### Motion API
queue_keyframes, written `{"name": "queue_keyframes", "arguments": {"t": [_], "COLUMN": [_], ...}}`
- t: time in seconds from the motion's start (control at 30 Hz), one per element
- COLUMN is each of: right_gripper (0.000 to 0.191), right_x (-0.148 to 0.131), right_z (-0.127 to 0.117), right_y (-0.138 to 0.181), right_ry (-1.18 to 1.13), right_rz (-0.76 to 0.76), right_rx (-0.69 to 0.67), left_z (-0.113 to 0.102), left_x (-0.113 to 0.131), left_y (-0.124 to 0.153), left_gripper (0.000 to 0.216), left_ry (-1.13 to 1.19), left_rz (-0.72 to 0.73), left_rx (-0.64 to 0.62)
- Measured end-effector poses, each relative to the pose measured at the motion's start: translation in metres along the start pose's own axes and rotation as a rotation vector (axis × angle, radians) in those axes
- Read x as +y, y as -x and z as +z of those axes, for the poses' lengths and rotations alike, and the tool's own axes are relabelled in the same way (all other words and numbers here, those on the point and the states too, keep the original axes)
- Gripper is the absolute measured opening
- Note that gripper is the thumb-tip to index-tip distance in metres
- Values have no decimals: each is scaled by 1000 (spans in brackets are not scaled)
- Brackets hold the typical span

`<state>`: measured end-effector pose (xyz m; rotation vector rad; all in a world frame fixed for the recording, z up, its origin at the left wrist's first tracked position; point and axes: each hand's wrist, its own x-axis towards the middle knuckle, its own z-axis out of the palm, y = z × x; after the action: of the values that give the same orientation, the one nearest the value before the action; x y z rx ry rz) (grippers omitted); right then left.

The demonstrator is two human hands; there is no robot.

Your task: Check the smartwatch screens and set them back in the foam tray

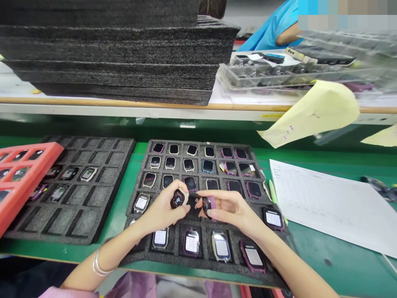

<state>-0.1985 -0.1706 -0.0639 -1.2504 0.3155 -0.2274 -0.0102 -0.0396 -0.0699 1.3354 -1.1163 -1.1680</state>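
Observation:
My left hand (pixel 169 209) is closed around a light-cased smartwatch body (pixel 179 198) whose dark screen is lit with a small picture. Between the thumb and fingers of my right hand (pixel 228 207) is a purple smartwatch body (pixel 208 205), its dark face turned to the left. Both hands hover over the middle of a black foam tray (pixel 176 258). Strapless smartwatches sit in its pockets. Those in the far rows have dark screens, while near ones, such as a purple-cased watch (pixel 191 242), show white lit screens. My hands and forearms hide some pockets.
On the left lies another foam tray (pixel 85 194) with a few watches, overlapped by a red tray (pixel 56 151). Stacked black foam (pixel 118 54) and clear plastic trays (pixel 266 78) stand on the shelf. A paper sheet (pixel 335 203) and green pen (pixel 273 191) lie right. Yellow paper (pixel 316 109) hangs down. A blue-sleeved person (pixel 269 27) is behind.

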Motion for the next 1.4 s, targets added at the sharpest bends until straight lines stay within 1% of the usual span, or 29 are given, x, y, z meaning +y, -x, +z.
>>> {"name": "queue_keyframes", "arguments": {"t": [0.2,0.27,0.4,0.53,0.67,0.77,0.97,1.03,1.1,1.17,1.2,1.27,1.33,1.4], "right_gripper": [40,40,40,40,40,42,38,40,44,45,45,45,46,48], "right_x": [-4,-5,-5,-5,-7,-8,-8,-7,-6,-4,-4,-3,-2,-2], "right_z": [3,4,4,4,5,7,7,7,6,5,4,3,2,2], "right_y": [2,2,2,1,2,3,4,4,2,0,-1,-2,-2,-2], "right_ry": [31,23,21,32,57,53,35,20,-16,-81,-118,-181,-223,-249], "right_rz": [24,20,29,30,35,26,14,-5,-8,8,17,26,30,35], "right_rx": [60,63,59,56,78,86,53,45,55,85,103,124,127,131], "left_z": [-1,0,0,0,-1,-1,-1,-1,0,1,1,1,0,-2], "left_x": [1,2,4,5,6,5,4,3,1,-1,-2,-3,-3,-2], "left_y": [-1,-1,-1,-1,0,0,1,1,0,-1,-2,-2,-2,-2], "left_gripper": [21,20,21,19,19,20,18,19,30,41,43,40,36,34], "left_ry": [-87,-85,-103,-113,-103,-81,-86,-23,109,290,378,516,572,565], "left_rz": [40,55,17,52,30,47,38,6,-45,-97,-120,-160,-178,-172], "left_rx": [48,53,21,48,52,69,74,50,-10,-38,-30,10,37,60]}}
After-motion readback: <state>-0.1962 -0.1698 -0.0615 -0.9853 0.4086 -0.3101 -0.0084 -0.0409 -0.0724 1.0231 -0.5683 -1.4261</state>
